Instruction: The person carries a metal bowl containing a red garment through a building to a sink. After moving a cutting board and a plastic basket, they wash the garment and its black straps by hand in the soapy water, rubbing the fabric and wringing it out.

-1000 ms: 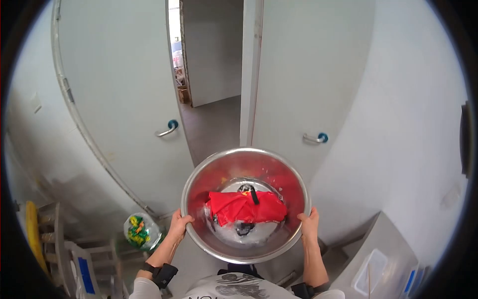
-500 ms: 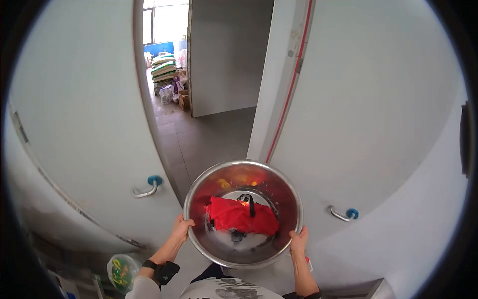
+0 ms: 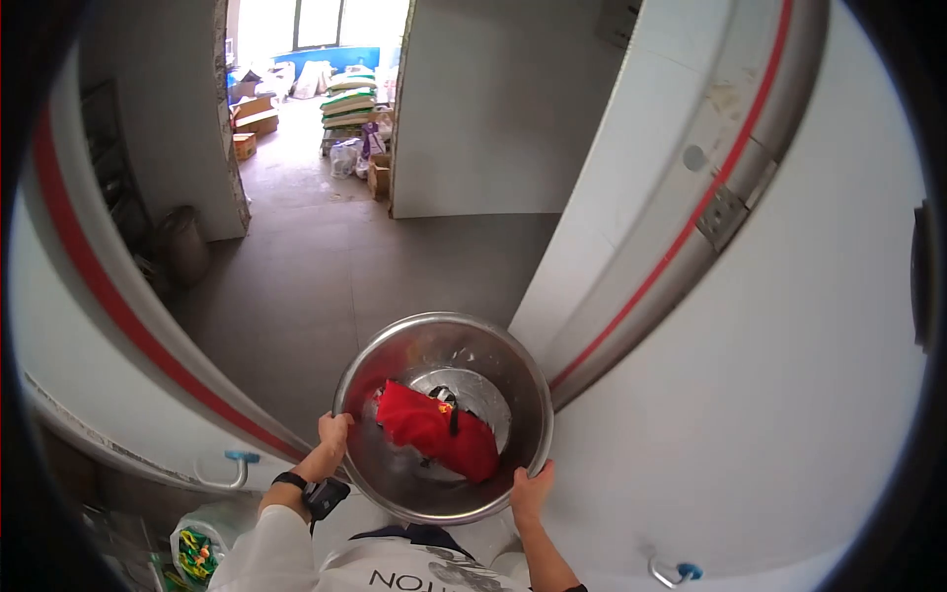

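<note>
1. Two pale, smooth-faced doors, one at either side of the way through, with a long red strip near each.
2. Between and beyond, a grey tiled floor, reaching back to a bright far room.
3. In that room, well apart from both hands, a pile of white-and-green sacks.
4. At lower middle, a round, deep, silver-coloured metal basin, held up in front of the body by both sides.
5. Inside the basin, a bright red cloth bundle, lying aslant across the bottom, lower end nearest the right hand.
6. At the basin's left side, a bare left hand, closed narrowly on the rim; exact curl of the hidden fingers impossible to tell.
7. At the basin's lower right, a bare right hand, likewise gripping the rim, with fingers partly hidden beneath.
8. On the left wrist, a black box-shaped device.
9. Over the bundle, a thin black strap.
</note>
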A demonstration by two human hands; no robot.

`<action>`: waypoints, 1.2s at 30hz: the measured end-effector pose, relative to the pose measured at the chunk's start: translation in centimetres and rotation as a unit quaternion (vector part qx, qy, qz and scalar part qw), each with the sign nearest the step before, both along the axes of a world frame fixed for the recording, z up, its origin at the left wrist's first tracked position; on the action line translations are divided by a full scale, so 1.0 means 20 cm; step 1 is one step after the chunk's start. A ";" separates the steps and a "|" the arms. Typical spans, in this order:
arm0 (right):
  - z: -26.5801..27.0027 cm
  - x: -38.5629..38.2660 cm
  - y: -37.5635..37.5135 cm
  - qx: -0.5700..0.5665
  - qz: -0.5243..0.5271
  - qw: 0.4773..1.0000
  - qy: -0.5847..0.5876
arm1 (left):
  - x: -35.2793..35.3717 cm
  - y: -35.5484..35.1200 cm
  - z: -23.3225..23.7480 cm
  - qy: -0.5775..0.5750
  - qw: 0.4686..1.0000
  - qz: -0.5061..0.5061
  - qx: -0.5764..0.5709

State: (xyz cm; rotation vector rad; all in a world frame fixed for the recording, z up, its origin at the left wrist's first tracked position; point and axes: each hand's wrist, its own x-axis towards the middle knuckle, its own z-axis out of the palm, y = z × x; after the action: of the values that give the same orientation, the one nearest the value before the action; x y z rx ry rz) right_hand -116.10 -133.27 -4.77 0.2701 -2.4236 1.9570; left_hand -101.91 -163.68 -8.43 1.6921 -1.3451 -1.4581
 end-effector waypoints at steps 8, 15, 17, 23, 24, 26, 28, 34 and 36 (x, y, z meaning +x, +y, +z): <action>-0.05 -0.13 -0.06 0.008 0.048 0.999 0.016 | -0.04 0.08 0.13 -0.122 0.991 0.044 -0.024; -0.03 -0.27 -0.25 0.056 0.089 0.994 -0.038 | -0.13 -0.16 -0.11 -0.128 0.988 0.081 -0.026; 0.03 -0.33 -0.31 0.054 0.108 0.992 -0.038 | -0.14 -0.17 -0.07 -0.151 0.984 0.091 -0.038; 0.10 -0.49 -0.56 0.076 0.153 0.984 -0.043 | -0.16 -0.31 -0.19 -0.190 0.958 0.191 -0.097; 0.11 -0.53 -0.61 0.073 0.163 0.983 -0.045 | -0.16 -0.33 -0.15 -0.187 0.963 0.182 -0.074; 0.14 -0.62 -0.77 0.054 0.192 0.978 -0.061 | -0.16 -0.42 0.01 -0.178 0.968 0.172 -0.037; 0.15 -0.70 -0.91 0.032 0.210 0.974 -0.074 | -0.17 -0.53 0.08 -0.111 0.975 0.190 -0.020; 0.16 -0.87 -1.24 0.023 0.217 0.975 -0.036 | -0.20 -0.84 0.14 0.033 0.975 0.205 -0.082; 0.21 -0.97 -1.34 0.016 0.216 0.975 -0.039 | -0.30 -0.92 0.31 0.080 0.974 0.206 -0.058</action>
State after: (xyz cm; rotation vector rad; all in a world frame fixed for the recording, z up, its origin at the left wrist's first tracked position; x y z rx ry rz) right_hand -135.59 -160.13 -0.52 0.7980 -2.6227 2.1140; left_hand -108.00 -182.18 -2.19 1.6192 -0.9066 -1.2197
